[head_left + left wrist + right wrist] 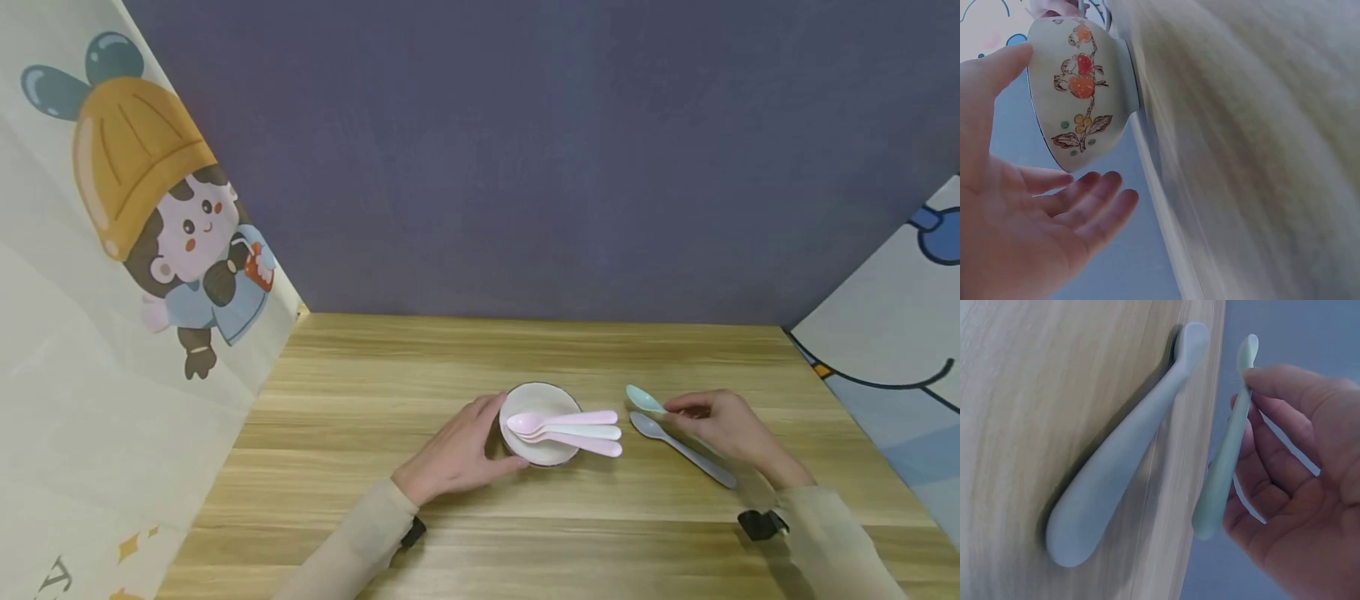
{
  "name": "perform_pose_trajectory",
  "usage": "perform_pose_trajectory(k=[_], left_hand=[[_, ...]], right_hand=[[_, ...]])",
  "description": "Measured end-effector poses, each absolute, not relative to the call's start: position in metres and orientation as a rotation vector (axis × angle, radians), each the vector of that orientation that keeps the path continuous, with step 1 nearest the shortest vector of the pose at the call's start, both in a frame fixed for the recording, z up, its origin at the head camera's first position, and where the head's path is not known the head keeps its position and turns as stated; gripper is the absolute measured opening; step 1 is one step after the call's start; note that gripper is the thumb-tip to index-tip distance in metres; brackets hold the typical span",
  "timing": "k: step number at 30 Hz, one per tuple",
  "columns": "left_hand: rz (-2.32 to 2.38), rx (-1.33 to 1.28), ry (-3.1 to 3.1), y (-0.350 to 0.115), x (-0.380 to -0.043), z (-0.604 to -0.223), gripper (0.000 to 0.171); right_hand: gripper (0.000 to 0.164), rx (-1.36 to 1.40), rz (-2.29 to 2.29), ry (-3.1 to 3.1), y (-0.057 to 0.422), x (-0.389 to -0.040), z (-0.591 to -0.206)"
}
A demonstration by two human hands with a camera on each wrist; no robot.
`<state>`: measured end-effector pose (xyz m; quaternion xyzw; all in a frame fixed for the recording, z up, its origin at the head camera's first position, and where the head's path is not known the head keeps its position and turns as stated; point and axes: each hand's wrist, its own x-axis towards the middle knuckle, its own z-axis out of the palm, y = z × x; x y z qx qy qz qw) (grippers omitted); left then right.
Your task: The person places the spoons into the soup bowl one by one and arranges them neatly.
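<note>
Now we are pinching the green spoon point(1225, 456) with our right hand point(723, 429), its handle pointing back under the palm. Our left hand point(457, 454) is resting relaxed against the bowl point(542, 454), which is lying just left of the spoon.

I can read no whole word anywhere; the cartoon panel point(112, 333) on my left carries one cut-off letter at its bottom edge (perhaps a "T").

The bench point(360, 500) looks like pale wood with a matt, streaky grain. The bowl point(1079, 94) is glossy glazed ceramic with painted fruit, while the grey spoon point(1129, 456) and mint spoon point(1225, 456) look like smooth, matt plastic.
</note>
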<state>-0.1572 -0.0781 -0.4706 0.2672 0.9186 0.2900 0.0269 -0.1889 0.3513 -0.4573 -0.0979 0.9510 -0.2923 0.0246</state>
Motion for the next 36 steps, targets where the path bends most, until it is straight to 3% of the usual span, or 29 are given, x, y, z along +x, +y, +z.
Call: perform_pose_trajectory(k=[36], left_hand=[[0.879,0.804,2.820,-0.068,-0.164,-0.467,0.111]], right_hand=[[0.019,-0.467,-0.905,2.886,0.317,-0.197,-0.426]])
